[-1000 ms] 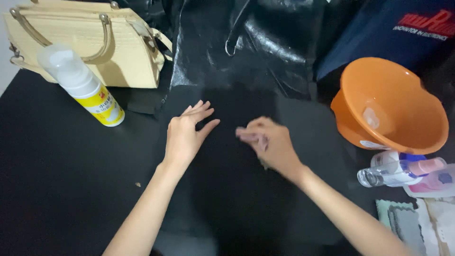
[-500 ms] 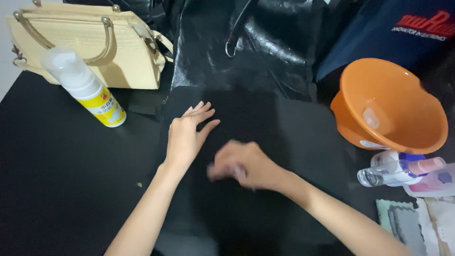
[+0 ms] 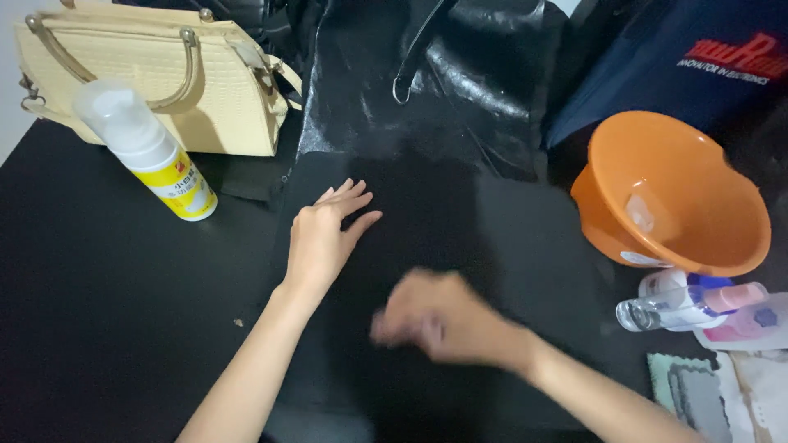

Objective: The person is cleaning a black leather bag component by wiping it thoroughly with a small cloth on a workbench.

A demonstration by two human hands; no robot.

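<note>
My left hand (image 3: pixel 324 238) lies flat, fingers slightly spread, pressing on a matte black panel (image 3: pixel 509 238) that lies on the dark table (image 3: pixel 107 312). To its lower right, my right hand (image 3: pixel 439 320) is on the same panel with its fingers curled. It is blurred by motion, so I cannot tell whether it holds anything. The panel runs up into a glossy black bag (image 3: pixel 460 90) with a metal ring at the back.
A cream handbag (image 3: pixel 148 82) stands at the back left with a white and yellow pump bottle (image 3: pixel 152 156) in front of it. At the right are an orange bowl (image 3: pixel 681 193), small clear bottles (image 3: pixel 681 299), a dark blue bag (image 3: pixel 681 66) and a greenish cloth (image 3: pixel 698 394).
My right hand has swept across the black panel toward me and to the left, and is now blurred. My left hand has stayed pressed in place.
</note>
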